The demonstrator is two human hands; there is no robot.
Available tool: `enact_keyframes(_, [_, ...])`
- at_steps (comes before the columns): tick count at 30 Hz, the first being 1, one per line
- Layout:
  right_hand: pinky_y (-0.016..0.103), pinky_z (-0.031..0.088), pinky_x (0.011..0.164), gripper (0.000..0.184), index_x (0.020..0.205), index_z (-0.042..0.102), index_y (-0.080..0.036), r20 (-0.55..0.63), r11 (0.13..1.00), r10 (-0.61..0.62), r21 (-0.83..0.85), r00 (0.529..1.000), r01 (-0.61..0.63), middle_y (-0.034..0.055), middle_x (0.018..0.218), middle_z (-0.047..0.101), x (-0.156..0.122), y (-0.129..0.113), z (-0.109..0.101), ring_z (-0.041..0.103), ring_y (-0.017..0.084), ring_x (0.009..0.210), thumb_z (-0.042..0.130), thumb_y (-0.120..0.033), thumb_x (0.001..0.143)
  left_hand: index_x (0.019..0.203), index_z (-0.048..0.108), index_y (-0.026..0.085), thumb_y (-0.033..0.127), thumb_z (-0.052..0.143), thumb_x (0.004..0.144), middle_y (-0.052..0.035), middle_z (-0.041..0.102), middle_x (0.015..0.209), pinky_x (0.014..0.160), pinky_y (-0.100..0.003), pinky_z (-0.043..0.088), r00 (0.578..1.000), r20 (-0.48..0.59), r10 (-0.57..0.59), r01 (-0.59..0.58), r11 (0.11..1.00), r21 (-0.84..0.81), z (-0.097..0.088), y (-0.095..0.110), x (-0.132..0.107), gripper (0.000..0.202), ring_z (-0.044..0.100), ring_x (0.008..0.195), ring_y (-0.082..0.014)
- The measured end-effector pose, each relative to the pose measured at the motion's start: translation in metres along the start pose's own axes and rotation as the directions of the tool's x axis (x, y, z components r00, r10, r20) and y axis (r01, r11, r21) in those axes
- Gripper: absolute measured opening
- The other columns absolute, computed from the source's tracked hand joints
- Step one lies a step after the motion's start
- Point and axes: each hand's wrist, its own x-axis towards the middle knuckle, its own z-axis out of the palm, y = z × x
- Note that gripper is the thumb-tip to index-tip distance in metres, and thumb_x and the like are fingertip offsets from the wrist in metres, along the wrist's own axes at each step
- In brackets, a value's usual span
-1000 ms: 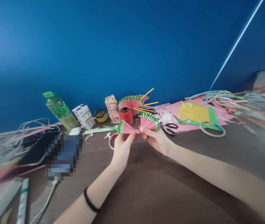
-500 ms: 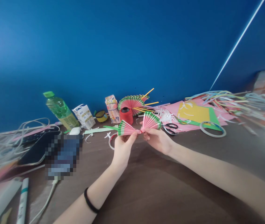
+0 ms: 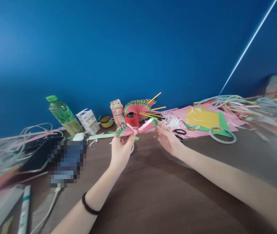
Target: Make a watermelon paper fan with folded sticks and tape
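- Shifting left and tipping flatter, the pleated paper bow (image 3: 143, 128) now shows its two fans more edge-on; it is held over the middle of the table (image 3: 140, 195).
- The right hand (image 3: 166, 136) has left the bow's pinched middle for the green edge of the right fan. Its fingers are loosely bent; I cannot tell whether they touch the paper.
- The left hand (image 3: 123, 146) has gone left with the bow, thumb and fingers clamped on it just left of the middle. This hand therefore seems to bear most of the hold, leaving the right freer.
- Far right lie overlapping coloured sheets (image 3: 205, 117), scattered with trimmings.
- Far left, a green bottle (image 3: 61, 113) leans beside a small carton (image 3: 88, 122).
- Beyond the bow, another pleated fan (image 3: 138, 109) sits behind a red spool (image 3: 132, 122); the bow covers the spool's foot.
- Scissors (image 3: 179, 131) lie just beyond the right hand, which partly hides them.
- A pale ring (image 3: 132, 149) shows only as a sliver beside the left hand, which blocks the rest.
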Motion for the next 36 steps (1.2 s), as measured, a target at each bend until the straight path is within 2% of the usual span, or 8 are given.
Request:
enact_keyframes(2, [0.028, 0.043, 0.073, 0.033, 0.101, 0.051, -0.026, -0.014, 0.942, -0.254, -0.23, 0.967, 0.244, 0.0013, 0.097, 0.054, 0.0, -0.009, -0.003, 0.052, 0.016, 0.09, 0.062, -0.037, 0.072, 0.077, 0.065, 0.014, 0.024, 0.063, 0.07, -0.0058, 0.071, 0.081, 0.075, -0.03, 0.05, 0.999, 0.028, -0.015, 0.014, 0.999, 0.039, -0.002, 0.0, 0.004, 0.013, 0.065, 0.081, -0.0203])
enact_keyframes(4, [0.033, 0.041, 0.082, 0.029, 0.105, 0.052, -0.026, 0.107, 0.774, -0.43, -0.468, 0.897, 0.427, 0.0042, 0.107, 0.052, -0.004, -0.021, -0.001, 0.048, 0.019, 0.101, 0.057, -0.035, 0.078, 0.079, 0.065, 0.014, 0.025, 0.064, 0.069, -0.0063, 0.07, 0.084, 0.075, -0.03, 0.05, 0.996, 0.089, -0.013, 0.007, 0.998, 0.063, -0.004, -0.003, 0.006, 0.014, 0.065, 0.082, -0.0207])
enact_keyframes(7, [0.038, 0.038, 0.088, 0.014, 0.094, 0.059, -0.023, 0.341, 0.458, -0.51, -0.669, 0.79, 0.585, 0.0056, 0.098, 0.056, -0.011, -0.035, 0.004, 0.049, 0.02, 0.1, 0.055, -0.028, 0.081, 0.078, 0.064, 0.015, 0.022, 0.062, 0.07, -0.0057, 0.068, 0.085, 0.079, -0.03, 0.048, 0.975, 0.216, 0.06, -0.077, 0.994, 0.076, -0.006, -0.008, 0.007, 0.011, 0.063, 0.085, -0.0195])
enact_keyframes(10, [0.036, 0.04, 0.082, 0.008, 0.085, 0.062, -0.021, 0.474, 0.346, -0.46, -0.683, 0.751, 0.643, 0.004, 0.085, 0.059, -0.014, -0.039, 0.009, 0.053, 0.018, 0.087, 0.054, -0.02, 0.082, 0.079, 0.064, 0.016, 0.02, 0.06, 0.073, -0.0046, 0.066, 0.086, 0.08, -0.029, 0.047, 0.944, 0.304, 0.13, -0.158, 0.985, 0.071, -0.009, -0.007, 0.007, 0.009, 0.061, 0.086, -0.0177])
enact_keyframes(17, [0.031, 0.045, 0.074, 0.015, 0.094, 0.063, -0.019, 0.535, 0.46, -0.368, -0.607, 0.761, 0.649, 0.0047, 0.087, 0.058, -0.01, -0.035, 0.007, 0.055, 0.015, 0.082, 0.054, -0.015, 0.082, 0.078, 0.067, 0.015, 0.024, 0.063, 0.071, -0.0061, 0.068, 0.084, 0.076, -0.027, 0.048, 0.946, 0.32, 0.051, -0.078, 0.994, 0.07, -0.014, 0.009, 0.011, 0.013, 0.062, 0.083, -0.0185])
enact_keyframes(21, [0.031, 0.046, 0.073, 0.016, 0.093, 0.064, -0.02, 0.546, 0.418, -0.416, -0.595, 0.727, 0.686, 0.0049, 0.086, 0.059, -0.012, -0.035, 0.007, 0.055, 0.015, 0.081, 0.053, -0.016, 0.083, 0.082, 0.068, 0.014, 0.03, 0.064, 0.07, -0.0076, 0.07, 0.085, 0.077, -0.028, 0.048, 0.947, 0.311, -0.084, 0.079, 0.997, 0.026, -0.014, 0.007, 0.011, 0.02, 0.064, 0.084, -0.0201])
enact_keyframes(26, [0.031, 0.045, 0.073, 0.014, 0.084, 0.063, -0.02, 0.545, 0.376, -0.471, -0.587, 0.694, 0.717, 0.0043, 0.085, 0.06, -0.014, -0.035, 0.008, 0.055, 0.015, 0.082, 0.052, -0.012, 0.081, 0.081, 0.069, 0.014, 0.032, 0.066, 0.07, -0.0079, 0.071, 0.088, 0.079, -0.029, 0.048, 0.945, 0.312, -0.094, 0.096, 0.995, 0.01, -0.013, 0.005, 0.011, 0.021, 0.064, 0.087, -0.021])
enact_keyframes(36, [0.028, 0.043, 0.066, 0.014, 0.072, 0.054, -0.018, 0.36, 0.638, -0.206, -0.655, 0.91, 0.404, 0.001, 0.076, 0.057, -0.014, -0.032, 0.01, 0.053, 0.013, 0.07, 0.059, -0.03, 0.077, 0.081, 0.066, 0.016, 0.021, 0.061, 0.073, -0.0051, 0.069, 0.091, 0.079, -0.029, 0.048, 0.917, 0.393, 0.064, -0.074, 0.997, 0.01, -0.009, -0.002, 0.007, 0.01, 0.063, 0.087, -0.0185])
